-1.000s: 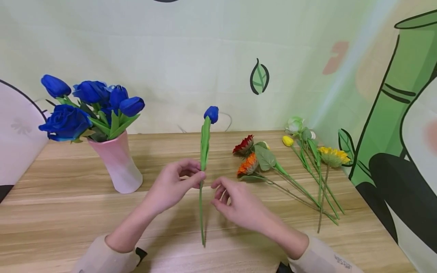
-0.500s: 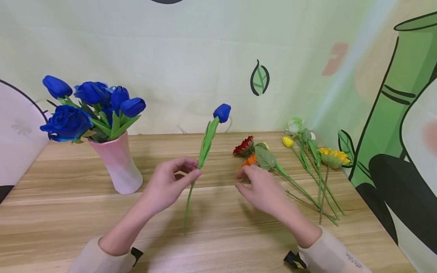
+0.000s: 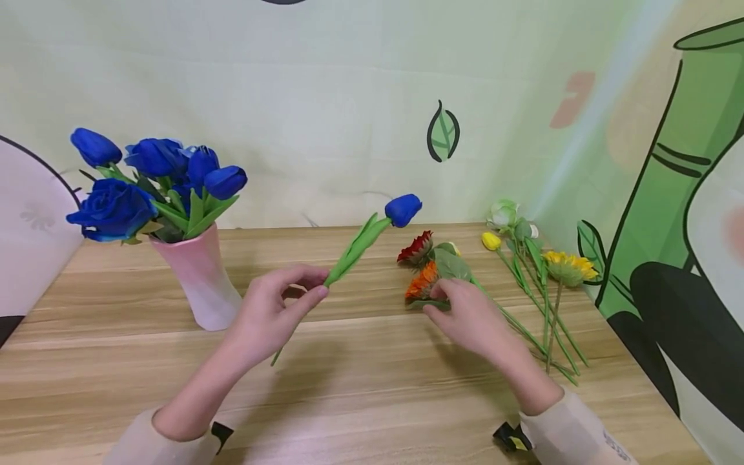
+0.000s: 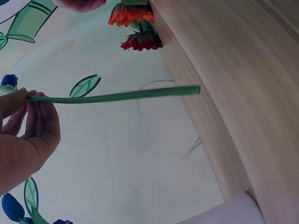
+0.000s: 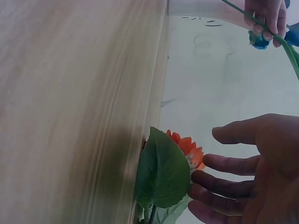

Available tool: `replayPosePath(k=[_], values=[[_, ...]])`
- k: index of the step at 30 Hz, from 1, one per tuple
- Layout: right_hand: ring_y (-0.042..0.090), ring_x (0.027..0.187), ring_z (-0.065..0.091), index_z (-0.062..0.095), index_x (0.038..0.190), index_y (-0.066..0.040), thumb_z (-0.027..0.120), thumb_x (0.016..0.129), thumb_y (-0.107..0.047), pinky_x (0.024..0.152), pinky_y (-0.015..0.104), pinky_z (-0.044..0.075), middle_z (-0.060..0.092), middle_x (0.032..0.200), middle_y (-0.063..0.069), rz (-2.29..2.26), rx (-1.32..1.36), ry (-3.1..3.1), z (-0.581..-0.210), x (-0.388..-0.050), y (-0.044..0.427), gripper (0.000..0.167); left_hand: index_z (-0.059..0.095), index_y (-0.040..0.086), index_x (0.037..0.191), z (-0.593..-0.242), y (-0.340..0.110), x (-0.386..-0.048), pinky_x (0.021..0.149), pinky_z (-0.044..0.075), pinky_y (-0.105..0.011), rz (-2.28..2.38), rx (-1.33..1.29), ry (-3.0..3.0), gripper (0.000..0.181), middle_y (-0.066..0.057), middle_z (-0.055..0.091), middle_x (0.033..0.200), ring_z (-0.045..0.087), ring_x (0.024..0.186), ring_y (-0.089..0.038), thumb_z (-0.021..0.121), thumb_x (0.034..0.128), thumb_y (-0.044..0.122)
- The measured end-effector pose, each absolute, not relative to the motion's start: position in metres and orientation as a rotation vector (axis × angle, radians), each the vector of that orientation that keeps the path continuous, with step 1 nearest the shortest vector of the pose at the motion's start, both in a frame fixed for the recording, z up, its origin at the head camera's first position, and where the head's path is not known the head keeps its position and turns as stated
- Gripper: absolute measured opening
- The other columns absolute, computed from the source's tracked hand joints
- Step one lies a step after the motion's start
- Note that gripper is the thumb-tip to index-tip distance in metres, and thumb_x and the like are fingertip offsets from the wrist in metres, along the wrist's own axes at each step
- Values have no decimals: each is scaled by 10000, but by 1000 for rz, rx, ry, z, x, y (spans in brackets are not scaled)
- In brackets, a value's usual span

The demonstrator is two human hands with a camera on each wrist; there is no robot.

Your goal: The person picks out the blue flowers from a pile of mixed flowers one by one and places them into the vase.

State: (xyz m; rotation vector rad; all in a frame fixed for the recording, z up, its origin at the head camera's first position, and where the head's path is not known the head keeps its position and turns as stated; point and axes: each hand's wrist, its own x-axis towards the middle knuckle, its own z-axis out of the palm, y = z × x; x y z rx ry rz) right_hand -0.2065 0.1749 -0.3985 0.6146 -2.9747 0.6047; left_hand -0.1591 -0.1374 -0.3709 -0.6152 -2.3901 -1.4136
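Observation:
My left hand (image 3: pixel 273 316) pinches a blue tulip (image 3: pixel 403 210) by its green stem, just under the leaves. The bloom leans up and to the right, and the bare stem end (image 4: pixel 140 94) sticks out behind the fingers. Over the table my right hand (image 3: pixel 469 316) holds nothing; its fingers are apart and loosely bent. Nearest to it lies an orange sunflower (image 3: pixel 423 281), whose broad green leaf (image 5: pixel 161 170) shows close to the fingertips in the right wrist view. A dark red flower (image 3: pixel 415 248) lies just behind the orange one.
A pink and white vase (image 3: pixel 200 278) full of blue roses and tulips stands at the left of the wooden table (image 3: pixel 360 400). To the right lie a yellow tulip (image 3: pixel 491 241), a yellow sunflower (image 3: pixel 568 268) and a whitish-green flower (image 3: pixel 502 214). A printed cloth hangs behind.
In my left hand the tulip has tilted from upright to leaning right, and that hand has shifted left. My right hand has moved away from the tulip, rightward to the orange sunflower.

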Motion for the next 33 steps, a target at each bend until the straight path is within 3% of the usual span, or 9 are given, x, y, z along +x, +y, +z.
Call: replayPosePath(k=[8,15,20,27,33], values=[[324,1048,663,699,1104,-33,722,968,-243,894,516,540,704,1103,135,659,594,-2982,-396,-208,180,252,762,53,1073,-364,-142,-155,625,539,-253,-1242,-703,-2286,169,-15,720,953,651,842,-120,728,930,-31],[341,1031,667,703,1099,-32,714,974,-239,867,522,541,704,1105,150,669,577,-2980,-392,-209,186,242,773,67,1096,-355,-144,-149,692,488,-191,-1101,-782,-2208,242,22,709,1023,650,857,-110,707,922,-86],[340,1015,674,703,1087,-29,717,971,-231,852,519,547,714,1077,143,671,576,-2967,-390,-209,188,234,766,65,1127,-348,-145,-143,701,460,-207,-1000,-804,-2192,266,7,685,1042,613,877,-121,680,935,-98],[249,816,619,688,1022,-34,743,944,-207,703,435,526,668,910,76,681,579,-2964,-389,-211,191,197,763,55,1146,-341,-143,-135,797,452,-285,-893,-842,-2154,296,-39,657,1034,569,953,-210,659,933,-122],[301,943,621,701,1043,-54,756,912,-161,810,470,519,682,991,74,700,566,-2975,-392,-211,192,178,761,48,1144,-336,-142,-133,856,462,-387,-805,-883,-2052,329,-79,653,1029,576,974,-280,620,921,-149]])
